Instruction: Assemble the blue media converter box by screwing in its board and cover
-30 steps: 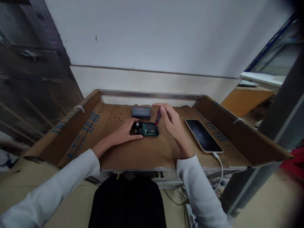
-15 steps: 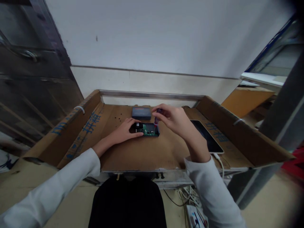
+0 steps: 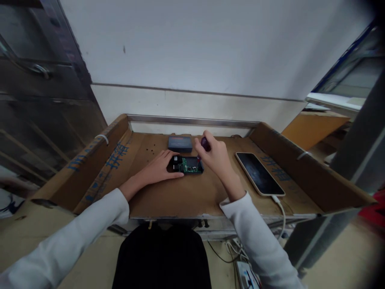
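A small black device with an exposed green circuit board lies in the middle of the cardboard-covered table. My left hand presses on the device's left end, thumb and fingers holding it from both sides. My right hand is closed around a red-handled screwdriver held upright, its tip down at the board's right corner.
A dark grey cover lies just behind the device. A phone on a white cable lies at the right. Raised cardboard walls border the table left and right; a metal rail runs along the back. A power strip lies on the floor.
My right hand has shifted its hold from a fingertip pinch to a full grip on the screwdriver, and the forearm swung back left, uncovering the phone. The left hand stayed on the device.
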`<action>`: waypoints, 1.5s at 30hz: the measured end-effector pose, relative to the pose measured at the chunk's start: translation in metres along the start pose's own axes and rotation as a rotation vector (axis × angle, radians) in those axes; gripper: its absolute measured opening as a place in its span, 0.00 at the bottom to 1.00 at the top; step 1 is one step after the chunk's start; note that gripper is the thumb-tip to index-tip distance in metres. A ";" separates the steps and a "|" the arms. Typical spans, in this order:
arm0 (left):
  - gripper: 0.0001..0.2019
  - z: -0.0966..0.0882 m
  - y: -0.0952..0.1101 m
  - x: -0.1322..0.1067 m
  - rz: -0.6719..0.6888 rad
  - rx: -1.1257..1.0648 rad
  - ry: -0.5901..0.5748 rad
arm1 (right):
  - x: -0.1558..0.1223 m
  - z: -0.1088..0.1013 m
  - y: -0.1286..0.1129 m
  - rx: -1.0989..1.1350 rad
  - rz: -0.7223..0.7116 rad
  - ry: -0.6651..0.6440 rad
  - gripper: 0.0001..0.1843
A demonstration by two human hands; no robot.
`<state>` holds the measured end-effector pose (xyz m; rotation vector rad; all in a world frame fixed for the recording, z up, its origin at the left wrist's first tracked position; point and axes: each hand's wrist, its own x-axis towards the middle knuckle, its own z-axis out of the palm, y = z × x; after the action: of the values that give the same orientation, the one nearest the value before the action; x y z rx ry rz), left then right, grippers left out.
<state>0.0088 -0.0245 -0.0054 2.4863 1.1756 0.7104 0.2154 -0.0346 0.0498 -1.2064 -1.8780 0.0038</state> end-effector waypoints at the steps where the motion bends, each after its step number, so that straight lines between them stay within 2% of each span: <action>1: 0.35 0.000 0.000 0.000 0.005 0.000 0.000 | -0.001 0.002 0.001 0.008 -0.008 -0.004 0.10; 6: 0.35 0.001 -0.004 0.002 0.020 -0.053 0.011 | -0.003 0.006 0.005 0.073 -0.077 -0.021 0.04; 14: 0.33 0.001 -0.007 0.003 0.013 -0.088 0.008 | -0.004 0.005 0.004 0.085 -0.114 -0.028 0.05; 25: 0.30 0.000 -0.004 0.002 0.023 -0.081 -0.011 | -0.005 0.015 0.007 0.165 -0.069 -0.010 0.05; 29: 0.30 -0.001 -0.002 0.001 0.012 -0.088 -0.013 | -0.005 0.013 0.005 0.154 -0.044 -0.046 0.06; 33: 0.31 -0.002 -0.001 0.002 0.008 -0.078 -0.019 | -0.005 0.001 0.002 0.125 -0.043 -0.154 0.14; 36: 0.31 -0.001 -0.003 0.002 0.012 -0.079 -0.011 | 0.000 -0.017 0.002 0.159 -0.112 -0.201 0.15; 38: 0.31 -0.001 -0.004 0.002 0.016 -0.078 -0.014 | 0.006 -0.031 0.002 0.156 -0.168 -0.250 0.14; 42: 0.31 -0.001 -0.004 0.001 0.009 -0.061 -0.022 | 0.022 -0.054 -0.003 0.132 -0.143 -0.497 0.11; 45: 0.32 -0.002 -0.002 0.001 0.005 -0.050 -0.034 | 0.033 -0.061 -0.007 0.033 -0.163 -0.547 0.08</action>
<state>0.0068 -0.0217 -0.0041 2.4517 1.1261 0.6873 0.2459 -0.0400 0.1125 -1.0961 -2.4341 0.3008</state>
